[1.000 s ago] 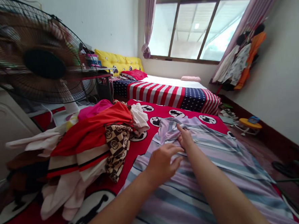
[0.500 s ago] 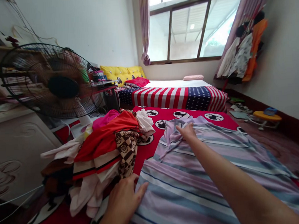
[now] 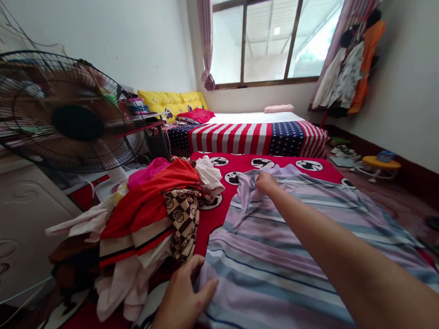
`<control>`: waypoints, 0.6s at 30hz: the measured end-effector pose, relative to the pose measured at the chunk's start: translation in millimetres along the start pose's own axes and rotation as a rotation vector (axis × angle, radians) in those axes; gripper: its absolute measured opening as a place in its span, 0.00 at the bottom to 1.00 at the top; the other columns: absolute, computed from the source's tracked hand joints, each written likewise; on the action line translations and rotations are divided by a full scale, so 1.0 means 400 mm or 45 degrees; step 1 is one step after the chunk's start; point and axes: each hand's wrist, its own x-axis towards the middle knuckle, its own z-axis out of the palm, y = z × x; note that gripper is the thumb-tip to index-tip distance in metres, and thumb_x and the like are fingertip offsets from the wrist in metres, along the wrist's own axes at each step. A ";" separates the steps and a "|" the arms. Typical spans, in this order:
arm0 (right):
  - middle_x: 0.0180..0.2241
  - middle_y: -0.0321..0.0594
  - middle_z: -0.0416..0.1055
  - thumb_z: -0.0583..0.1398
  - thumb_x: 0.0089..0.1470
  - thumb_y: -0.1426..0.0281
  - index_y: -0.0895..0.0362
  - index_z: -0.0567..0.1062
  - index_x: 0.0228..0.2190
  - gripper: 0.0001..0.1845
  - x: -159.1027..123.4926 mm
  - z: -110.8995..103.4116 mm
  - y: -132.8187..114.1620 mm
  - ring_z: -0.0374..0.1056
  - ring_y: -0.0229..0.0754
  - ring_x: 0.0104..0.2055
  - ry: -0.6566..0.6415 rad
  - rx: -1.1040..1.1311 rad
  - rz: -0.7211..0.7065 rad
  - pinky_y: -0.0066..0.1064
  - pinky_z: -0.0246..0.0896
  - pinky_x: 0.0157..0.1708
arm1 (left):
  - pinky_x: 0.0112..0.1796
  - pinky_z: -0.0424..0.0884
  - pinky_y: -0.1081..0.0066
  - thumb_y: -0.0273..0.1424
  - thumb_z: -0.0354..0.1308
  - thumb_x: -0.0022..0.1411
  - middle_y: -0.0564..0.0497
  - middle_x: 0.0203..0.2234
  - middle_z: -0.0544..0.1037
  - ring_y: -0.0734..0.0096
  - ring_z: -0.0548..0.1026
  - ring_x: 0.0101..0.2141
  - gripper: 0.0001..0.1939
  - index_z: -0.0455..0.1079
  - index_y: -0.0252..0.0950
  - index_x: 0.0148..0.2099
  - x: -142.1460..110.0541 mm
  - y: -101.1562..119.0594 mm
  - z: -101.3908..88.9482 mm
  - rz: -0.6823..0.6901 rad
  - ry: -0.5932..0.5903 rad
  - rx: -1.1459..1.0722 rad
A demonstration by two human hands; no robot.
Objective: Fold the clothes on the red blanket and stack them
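Observation:
A lilac, grey-blue and white striped shirt (image 3: 285,260) lies spread out in front of me, its far end rumpled. My right hand (image 3: 267,183) reaches across to that far part, its fingers closed on the cloth; the fingertips are mostly hidden. At the near left edge of the shirt rests my left hand (image 3: 186,293), thumb and index finger apart, touching the fabric. Just beyond it, to the left, is a heap of clothes with a red garment (image 3: 143,204), a brown checked cloth (image 3: 183,221) and pale pink pieces (image 3: 123,287).
Under the clothes is a red cover (image 3: 297,156) with black-and-white round prints. A large fan (image 3: 77,122) stands at left beside a white cabinet (image 3: 17,211). Behind is a bed with a flag-patterned cover (image 3: 233,138). A yellow stool (image 3: 381,163) stands on the floor at right.
The fingers of my right hand, spread over the shirt's far part before, have closed on the cloth. My left hand stays at the near edge. The view has turned slightly right.

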 end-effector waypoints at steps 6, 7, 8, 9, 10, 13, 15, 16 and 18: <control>0.30 0.36 0.72 0.60 0.56 0.73 0.61 0.73 0.41 0.10 0.021 -0.073 -0.026 0.68 0.33 0.26 0.066 0.675 0.014 0.26 0.66 0.25 | 0.45 0.68 0.64 0.34 0.57 0.55 0.46 0.41 0.79 0.58 0.76 0.42 0.17 0.70 0.38 0.47 -0.011 0.068 0.050 0.115 0.190 0.135; 0.26 0.34 0.71 0.60 0.52 0.77 0.62 0.74 0.40 0.12 0.022 -0.088 -0.025 0.66 0.32 0.22 0.094 0.776 0.013 0.24 0.64 0.22 | 0.44 0.68 0.64 0.33 0.57 0.55 0.47 0.41 0.79 0.58 0.76 0.42 0.16 0.70 0.39 0.47 -0.013 0.082 0.062 0.153 0.210 0.207; 0.23 0.32 0.70 0.59 0.47 0.80 0.62 0.75 0.39 0.15 0.023 -0.103 -0.021 0.64 0.31 0.20 0.125 0.867 0.011 0.23 0.61 0.20 | 0.43 0.68 0.64 0.32 0.56 0.56 0.48 0.40 0.79 0.59 0.76 0.41 0.15 0.70 0.40 0.47 -0.014 0.097 0.075 0.203 0.213 0.267; 0.21 0.31 0.68 0.58 0.43 0.82 0.62 0.75 0.38 0.18 0.025 -0.118 -0.014 0.63 0.31 0.19 0.156 0.945 0.012 0.23 0.59 0.19 | 0.42 0.68 0.65 0.31 0.55 0.57 0.49 0.41 0.79 0.60 0.76 0.40 0.14 0.70 0.42 0.47 -0.016 0.112 0.088 0.260 0.204 0.315; 0.20 0.31 0.67 0.57 0.40 0.83 0.62 0.75 0.38 0.20 0.027 -0.131 -0.004 0.62 0.31 0.18 0.187 1.009 0.016 0.23 0.58 0.18 | 0.41 0.69 0.66 0.29 0.54 0.58 0.50 0.41 0.78 0.61 0.76 0.39 0.14 0.70 0.43 0.47 -0.018 0.127 0.103 0.315 0.184 0.358; 0.20 0.31 0.66 0.56 0.35 0.83 0.62 0.75 0.37 0.23 0.035 -0.155 0.046 0.62 0.32 0.19 0.274 1.121 0.039 0.23 0.57 0.18 | 0.37 0.69 0.68 0.26 0.53 0.59 0.50 0.40 0.77 0.62 0.76 0.38 0.16 0.68 0.45 0.49 -0.025 0.166 0.151 0.437 0.060 0.512; 0.20 0.31 0.66 0.56 0.33 0.82 0.62 0.74 0.37 0.24 0.037 -0.154 0.093 0.62 0.33 0.20 0.324 1.136 0.061 0.23 0.58 0.18 | 0.34 0.69 0.68 0.24 0.53 0.58 0.49 0.38 0.76 0.62 0.76 0.35 0.17 0.68 0.44 0.49 -0.030 0.186 0.186 0.489 -0.071 0.645; 0.20 0.31 0.65 0.56 0.33 0.82 0.62 0.74 0.37 0.24 0.036 -0.149 0.121 0.62 0.33 0.20 0.345 1.127 0.075 0.24 0.58 0.19 | 0.33 0.69 0.68 0.24 0.53 0.57 0.49 0.37 0.76 0.62 0.76 0.34 0.17 0.68 0.43 0.48 -0.032 0.194 0.203 0.509 -0.142 0.710; 0.19 0.31 0.64 0.56 0.32 0.81 0.61 0.74 0.37 0.23 0.028 -0.132 0.181 0.62 0.35 0.21 0.378 1.072 0.109 0.26 0.59 0.20 | 0.33 0.71 0.68 0.25 0.56 0.56 0.48 0.37 0.75 0.61 0.76 0.33 0.18 0.68 0.41 0.49 -0.036 0.202 0.235 0.552 -0.271 0.786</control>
